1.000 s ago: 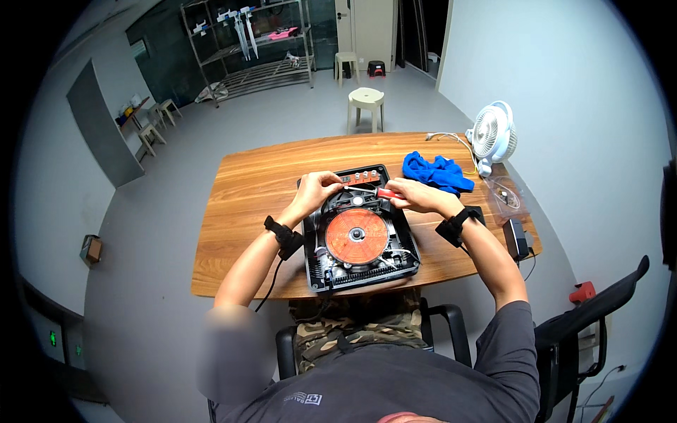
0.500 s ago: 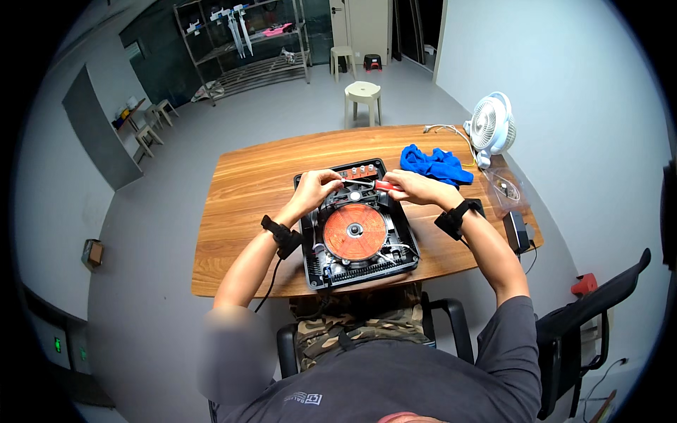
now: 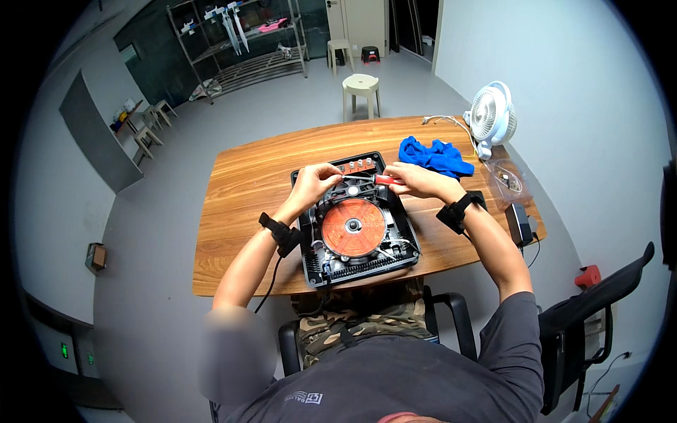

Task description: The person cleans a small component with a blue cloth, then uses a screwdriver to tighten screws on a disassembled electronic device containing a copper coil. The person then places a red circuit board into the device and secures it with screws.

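An opened black appliance [image 3: 406, 225] lies on the wooden table [image 3: 240, 180], showing a round copper-red coil [image 3: 339, 233] and, at its back, a small orange board [image 3: 361, 166]. My right hand [image 3: 419, 182] grips a screwdriver [image 3: 388, 180] with a red handle, its metal shaft pointing left. My left hand [image 3: 316, 185] is pinched at the screwdriver's tip end, near the board; whatever is between its fingertips is too small to name. Both wrists wear black straps with cables or small units.
A blue cloth [image 3: 434, 158], a white fan [image 3: 490, 121], a clear bag of cables [image 3: 504, 182] and a black power brick [image 3: 518, 225] occupy the table's right side. A white stool [image 3: 361, 88] stands beyond it; a metal rack [image 3: 233, 70] is farther back. A black chair [image 3: 571, 331] is beside me.
The view has shifted, so the scene sits slightly higher in the picture. My hands keep almost the same pose on the appliance, with the screwdriver still in my right hand.
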Tool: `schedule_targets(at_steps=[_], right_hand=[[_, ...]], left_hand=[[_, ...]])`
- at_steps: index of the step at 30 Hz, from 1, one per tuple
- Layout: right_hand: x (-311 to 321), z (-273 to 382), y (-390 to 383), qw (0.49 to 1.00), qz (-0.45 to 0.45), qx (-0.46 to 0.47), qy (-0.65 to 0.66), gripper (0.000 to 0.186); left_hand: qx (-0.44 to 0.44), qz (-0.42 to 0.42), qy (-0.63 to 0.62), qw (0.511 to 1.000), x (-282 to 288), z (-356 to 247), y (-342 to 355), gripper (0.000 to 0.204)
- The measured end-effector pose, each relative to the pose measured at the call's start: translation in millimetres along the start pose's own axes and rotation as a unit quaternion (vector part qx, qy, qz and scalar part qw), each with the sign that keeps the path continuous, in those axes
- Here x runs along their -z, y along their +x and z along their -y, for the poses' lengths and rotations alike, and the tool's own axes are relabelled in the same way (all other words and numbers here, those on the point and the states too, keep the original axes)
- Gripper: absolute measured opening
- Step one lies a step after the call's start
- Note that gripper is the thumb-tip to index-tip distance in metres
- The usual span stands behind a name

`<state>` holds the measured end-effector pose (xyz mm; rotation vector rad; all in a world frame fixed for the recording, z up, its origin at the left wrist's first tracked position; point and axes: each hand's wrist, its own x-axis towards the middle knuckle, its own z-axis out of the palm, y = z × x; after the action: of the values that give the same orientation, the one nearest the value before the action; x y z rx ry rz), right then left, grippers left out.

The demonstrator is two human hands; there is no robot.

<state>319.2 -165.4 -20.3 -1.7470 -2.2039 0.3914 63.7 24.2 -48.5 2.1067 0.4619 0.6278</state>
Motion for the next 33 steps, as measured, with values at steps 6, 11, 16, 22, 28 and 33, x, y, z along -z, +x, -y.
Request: schedule_targets(at_steps=[6,11,16,22,28,33], right_hand=[[-2.4,-9.3,-4.1,1.000,-0.019,0.013,0.020,0.035],[-2.8,-18.6,-10.3,0.998,-0.042,0.016,0.033,0.035],[10.5,-9.4,-14.1,0.994,-0.044,-0.028,0.101,0.033],[29.5,-23.9,-18.4,0.986,-0.087,-0.030,0.136,0.032],[59.9,-44.2,-11.1,0.937,-0.120,-0.093,0.314,0.034],[80.1,-27.4,2.5,0.917,-0.186,-0.133,0.328,0.034]], left_hand=[[0.019,0.008,-0.073,0.997,-5.6,-1.0,5.5,0.016],[0.035,0.030,-0.089,0.995,-8.9,-2.9,12.4,0.017],[0.061,0.065,-0.133,0.987,-11.4,1.5,20.5,0.017],[0.065,0.114,-0.164,0.978,-17.3,6.5,33.1,0.018],[0.056,0.154,-0.126,0.979,-23.8,-1.0,50.7,0.019],[0.027,0.179,-0.087,0.980,-29.9,-2.5,64.0,0.024]])
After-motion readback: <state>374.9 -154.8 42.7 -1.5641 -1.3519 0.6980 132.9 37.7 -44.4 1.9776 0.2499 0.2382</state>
